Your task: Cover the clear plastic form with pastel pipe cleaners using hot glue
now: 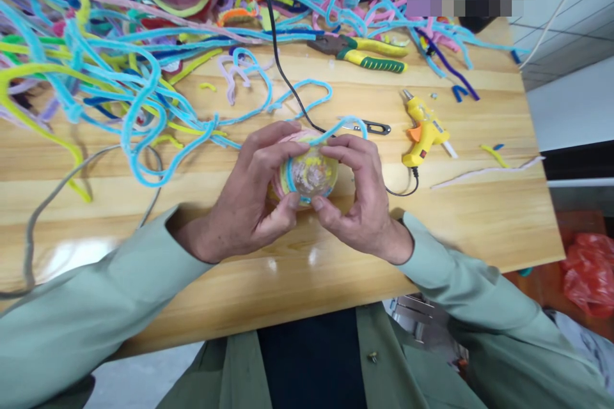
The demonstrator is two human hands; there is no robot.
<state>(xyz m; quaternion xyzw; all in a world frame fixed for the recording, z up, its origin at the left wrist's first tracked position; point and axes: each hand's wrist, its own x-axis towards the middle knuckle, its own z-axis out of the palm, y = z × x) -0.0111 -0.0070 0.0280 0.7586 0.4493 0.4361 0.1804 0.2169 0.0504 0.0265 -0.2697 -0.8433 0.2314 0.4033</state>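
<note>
Between my hands is a round, clear-looking container [314, 172] with pink, yellow and blue fuzzy pipe cleaners wound round its side. My left hand [256, 185] grips its left side, fingers over the far rim and thumb at the near edge. On the other side my right hand [357, 188] closes on it the same way, thumb low and index finger on top. A light blue pipe cleaner [352, 121] loops up from the far rim, above my right fingers. Just behind lies a pair of small black-handled thread snips [377, 127], partly hidden.
A yellow glue gun [425, 131] lies to the right, its cord trailing on the table [499, 223]. Pliers [359, 53] with yellow-green handles lie farther back. Tangled pipe cleaners [139, 96] cover the left and back. A black cable [275, 32] crosses the middle. A red plastic bag [590, 275] sits beyond the right edge.
</note>
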